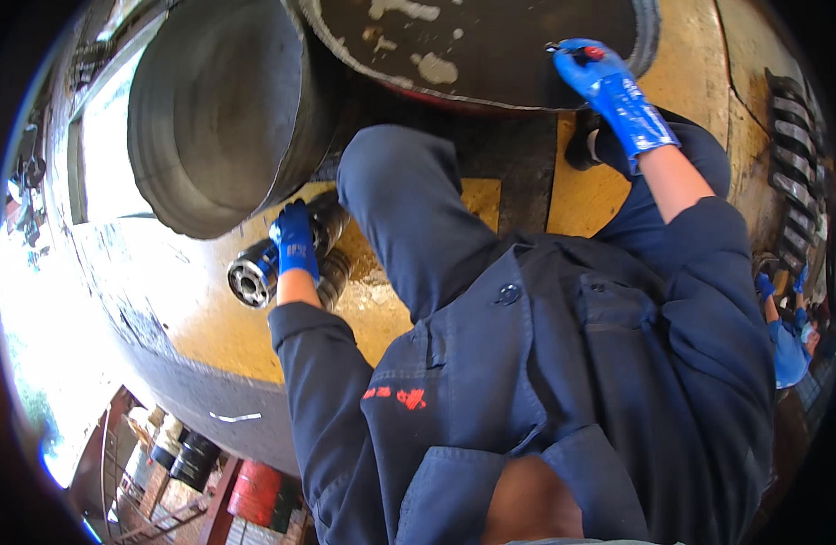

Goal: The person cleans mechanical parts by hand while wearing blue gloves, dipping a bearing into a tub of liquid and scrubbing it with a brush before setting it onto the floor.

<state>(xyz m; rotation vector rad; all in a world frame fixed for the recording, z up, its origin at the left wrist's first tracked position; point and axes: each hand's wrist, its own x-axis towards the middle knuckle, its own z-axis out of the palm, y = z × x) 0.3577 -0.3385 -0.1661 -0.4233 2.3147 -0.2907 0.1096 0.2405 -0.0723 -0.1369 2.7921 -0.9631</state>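
Note:
My left hand (296, 242), in a blue rubber glove, is closed round a shiny metal cylinder block (252, 283) with a ring of round holes in its end face. More ribbed metal parts (332, 282) lie right beside it, partly under the hand. On the right, my right hand (601, 76), gloved the same way, is closed over the edge of a wide round pan (490, 54) of dark liquid with pale foam patches. Between its fingers is a small red-and-black tool (592, 54); its dark tip points left, and its kind is unclear.
A large dark metal drum (222, 118) lies open at the upper left, next to the pan. Black ribbed parts (794, 168) stand in a row at the far right. Another person (788, 341) in blue works beyond them. Barrels (254, 492) stand at the lower left.

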